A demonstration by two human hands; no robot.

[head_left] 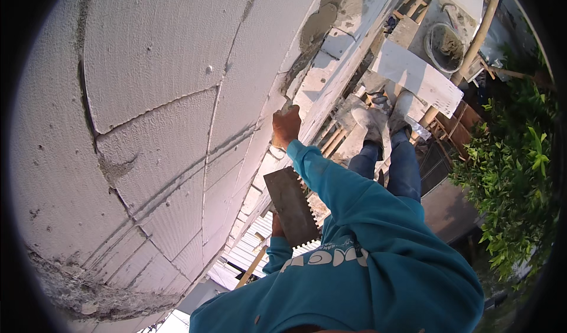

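Observation:
A flat metal notched trowel (290, 206), with teeth along one edge, stands out in front of my teal sweatshirt. My left hand (277, 224) is partly hidden behind its blade and grips it from behind. My right hand (286, 124) reaches across to the top edge of a pale block wall (159, 49) and is closed in a fist. A small yellowish piece shows below that fist, too little of it to name. Grey mortar (319, 26) lies smeared along the wall's top beyond the right hand.
My shoes (372, 120) stand on narrow boards beside the wall. A bucket (444, 46) with mortar in it is ahead on the right, near a loose white block (413, 76) and a bamboo pole (478, 32). Leafy green bushes (508, 179) grow at the right.

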